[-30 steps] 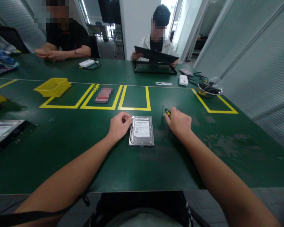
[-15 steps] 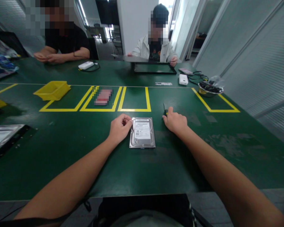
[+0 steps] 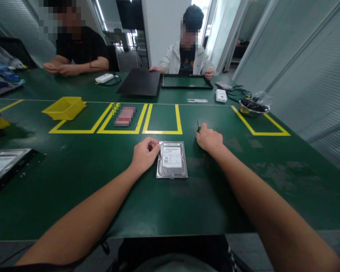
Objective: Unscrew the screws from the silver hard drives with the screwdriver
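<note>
Left hand pinches hard drive's edge, right hand grips screwdriver, open table between.

Near the middle of the frame, the hard drive is silver with a white label in dark print, and the screwdriver to its upper right shows yellow and black. The desk is deep green, marked with yellow tape outlines, and the bin at left is solid yellow. Upper centre, a plain panel is black; at upper right, a bowl is silvery.
</note>
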Motion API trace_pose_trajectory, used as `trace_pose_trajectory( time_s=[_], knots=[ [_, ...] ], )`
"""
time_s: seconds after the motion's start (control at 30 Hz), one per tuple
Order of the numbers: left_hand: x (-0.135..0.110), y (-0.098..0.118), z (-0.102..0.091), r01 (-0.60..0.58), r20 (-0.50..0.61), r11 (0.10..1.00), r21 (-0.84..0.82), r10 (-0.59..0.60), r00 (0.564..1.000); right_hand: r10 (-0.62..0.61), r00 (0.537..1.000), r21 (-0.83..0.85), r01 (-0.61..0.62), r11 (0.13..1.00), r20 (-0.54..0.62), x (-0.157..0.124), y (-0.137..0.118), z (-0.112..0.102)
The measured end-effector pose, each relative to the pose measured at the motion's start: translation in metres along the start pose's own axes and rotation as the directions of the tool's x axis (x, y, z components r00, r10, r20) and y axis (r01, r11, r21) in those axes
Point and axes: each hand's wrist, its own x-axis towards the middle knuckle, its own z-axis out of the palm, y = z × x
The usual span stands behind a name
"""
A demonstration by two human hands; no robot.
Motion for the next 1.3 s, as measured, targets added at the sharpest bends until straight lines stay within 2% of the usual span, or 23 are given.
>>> trace_pose_trajectory(
  time_s=[0.53, 0.7, 0.9, 1.1, 1.17, 1.3],
  knots=[
    [0.000, 0.001, -0.001, 0.000, -0.001, 1.000, -0.015, 0.000, 1.000, -0.001, 1.000, -0.022, 0.001, 1.000, 0.006, 0.001, 0.005, -0.004],
    [0.005, -0.007, -0.004, 0.020, 0.031, 0.999, -0.028, -0.019, 0.999, 0.006, 1.000, -0.009, -0.006, 1.000, 0.015, -0.001, 0.005, -0.007],
    [0.015, -0.017, -0.012, -0.010, 0.183, 0.999, 0.044, 0.002, 0.983, -0.010, 0.996, 0.029, 0.013, 1.000, -0.083, -0.017, -0.007, -0.016],
    [0.018, -0.018, -0.027, -0.135, 0.376, 0.987, 0.089, 0.092, 0.922, -0.151, 0.977, 0.122, 0.170, 0.978, -0.152, -0.048, -0.031, -0.034],
    [0.019, -0.017, -0.032, -0.148, 0.444, 0.986, 0.078, 0.099, 0.891, -0.221, 0.962, 0.183, 0.250, 0.951, -0.161, -0.061, -0.039, -0.037],
    [0.022, -0.016, -0.038, -0.165, 0.527, 0.986, 0.035, 0.122, 0.841, -0.354, 0.918, 0.401, 0.396, 0.826, -0.176, -0.088, -0.050, -0.038]
  ],
)
